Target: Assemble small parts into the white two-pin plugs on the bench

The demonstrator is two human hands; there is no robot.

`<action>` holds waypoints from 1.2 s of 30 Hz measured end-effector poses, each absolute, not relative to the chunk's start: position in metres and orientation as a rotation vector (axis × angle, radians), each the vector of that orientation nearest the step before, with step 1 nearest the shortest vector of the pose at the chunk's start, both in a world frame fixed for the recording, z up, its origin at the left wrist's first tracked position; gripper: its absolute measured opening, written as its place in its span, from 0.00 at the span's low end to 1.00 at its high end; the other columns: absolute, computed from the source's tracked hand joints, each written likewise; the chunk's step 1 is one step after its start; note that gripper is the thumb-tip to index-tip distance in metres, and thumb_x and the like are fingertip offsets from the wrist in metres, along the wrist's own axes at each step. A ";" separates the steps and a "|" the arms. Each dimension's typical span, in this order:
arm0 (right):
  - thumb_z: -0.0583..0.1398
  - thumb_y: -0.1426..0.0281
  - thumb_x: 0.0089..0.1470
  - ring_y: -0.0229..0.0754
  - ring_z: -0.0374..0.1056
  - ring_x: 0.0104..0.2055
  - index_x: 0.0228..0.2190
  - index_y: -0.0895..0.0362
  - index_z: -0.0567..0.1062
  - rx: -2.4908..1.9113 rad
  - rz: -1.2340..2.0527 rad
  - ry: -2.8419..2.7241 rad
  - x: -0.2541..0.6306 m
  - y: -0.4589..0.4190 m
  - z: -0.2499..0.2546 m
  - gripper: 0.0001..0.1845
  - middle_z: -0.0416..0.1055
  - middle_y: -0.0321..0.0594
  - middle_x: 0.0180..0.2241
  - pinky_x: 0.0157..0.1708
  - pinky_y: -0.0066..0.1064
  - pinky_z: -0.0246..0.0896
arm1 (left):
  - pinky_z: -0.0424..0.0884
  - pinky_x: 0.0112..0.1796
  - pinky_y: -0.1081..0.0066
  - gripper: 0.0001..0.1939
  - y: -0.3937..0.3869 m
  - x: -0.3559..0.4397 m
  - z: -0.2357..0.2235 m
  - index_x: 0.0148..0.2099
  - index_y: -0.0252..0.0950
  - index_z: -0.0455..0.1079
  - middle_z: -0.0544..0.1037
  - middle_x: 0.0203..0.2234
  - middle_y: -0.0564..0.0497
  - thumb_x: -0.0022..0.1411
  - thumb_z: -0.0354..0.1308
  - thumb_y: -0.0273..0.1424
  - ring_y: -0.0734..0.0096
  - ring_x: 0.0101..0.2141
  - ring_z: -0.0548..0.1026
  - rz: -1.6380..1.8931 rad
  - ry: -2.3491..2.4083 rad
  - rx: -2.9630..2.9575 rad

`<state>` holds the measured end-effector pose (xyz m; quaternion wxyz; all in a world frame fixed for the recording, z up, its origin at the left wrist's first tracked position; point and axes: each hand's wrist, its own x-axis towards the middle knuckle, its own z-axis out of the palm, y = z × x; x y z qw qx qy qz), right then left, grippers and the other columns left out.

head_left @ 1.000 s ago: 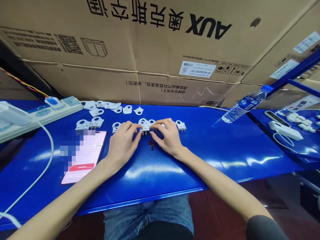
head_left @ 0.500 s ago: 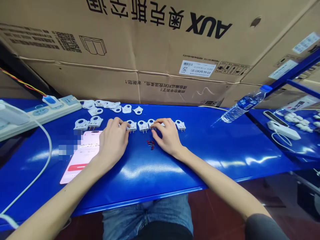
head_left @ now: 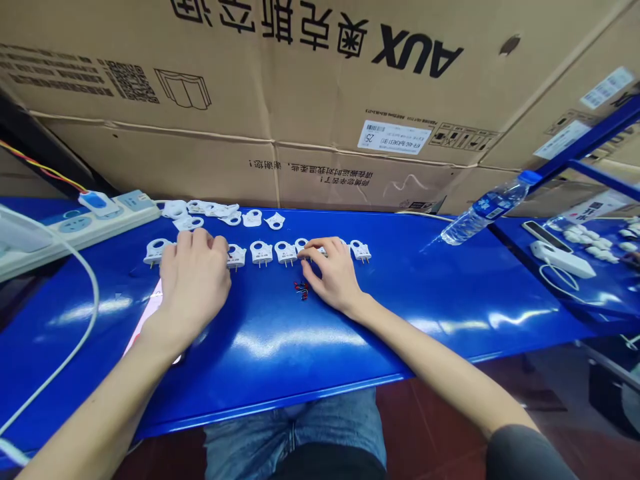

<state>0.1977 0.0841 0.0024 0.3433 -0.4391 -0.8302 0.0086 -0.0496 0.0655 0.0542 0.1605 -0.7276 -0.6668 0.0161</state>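
My left hand (head_left: 196,287) is over the left part of a row of small white plugs, palm down. Its fingertips are mostly hidden behind its back, so I cannot tell if they hold anything. A white plug with a round hole (head_left: 236,256) stands just right of its fingers. My right hand (head_left: 333,273) rests at the row's right part, fingers loosely curved and thumb apart, close to another white plug (head_left: 301,245). Between the hands stand two more plugs (head_left: 261,253), metal pins towards me. Small red and black parts (head_left: 301,289) lie left of my right thumb.
A phone (head_left: 145,317) lies partly under my left wrist. Behind the row are more white pieces (head_left: 253,218). A power strip (head_left: 120,217) with a cable is at left, a water bottle (head_left: 485,210) leans at right, and a large cardboard box (head_left: 310,100) forms the back.
My left hand has moved left along the row, uncovering plugs on its right and covering more of the phone. My right hand has stayed in nearly the same place.
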 end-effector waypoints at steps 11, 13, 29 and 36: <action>0.59 0.72 0.67 0.50 0.67 0.55 0.44 0.52 0.80 -1.192 0.044 -2.156 0.197 0.084 0.006 0.09 0.77 0.44 0.50 0.53 0.44 0.63 | 0.69 0.43 0.50 0.16 0.069 -0.052 0.054 0.48 0.30 0.76 0.76 0.46 0.33 0.66 0.49 0.29 0.38 0.48 0.73 0.108 -1.956 -2.105; 0.59 0.72 0.67 0.50 0.67 0.54 0.43 0.53 0.80 -1.192 0.046 -2.156 0.197 0.084 0.006 0.09 0.77 0.44 0.50 0.53 0.44 0.62 | 0.69 0.44 0.50 0.17 0.069 -0.052 0.054 0.47 0.32 0.78 0.77 0.47 0.34 0.67 0.49 0.30 0.39 0.48 0.73 0.098 -1.958 -2.121; 0.60 0.65 0.69 0.50 0.68 0.54 0.57 0.53 0.75 -1.062 0.092 -2.161 0.200 0.084 0.007 0.17 0.76 0.46 0.50 0.54 0.43 0.65 | 0.69 0.44 0.59 0.14 0.062 -0.025 0.042 0.50 0.41 0.76 0.76 0.43 0.44 0.74 0.50 0.39 0.54 0.45 0.73 -0.810 -1.635 -2.291; 0.59 0.67 0.69 0.48 0.69 0.50 0.50 0.53 0.78 -1.002 0.070 -2.192 0.201 0.085 0.006 0.12 0.77 0.45 0.48 0.50 0.42 0.66 | 0.67 0.40 0.60 0.13 0.052 -0.006 0.034 0.50 0.39 0.75 0.79 0.41 0.44 0.74 0.51 0.35 0.57 0.41 0.74 -0.802 -1.497 -2.388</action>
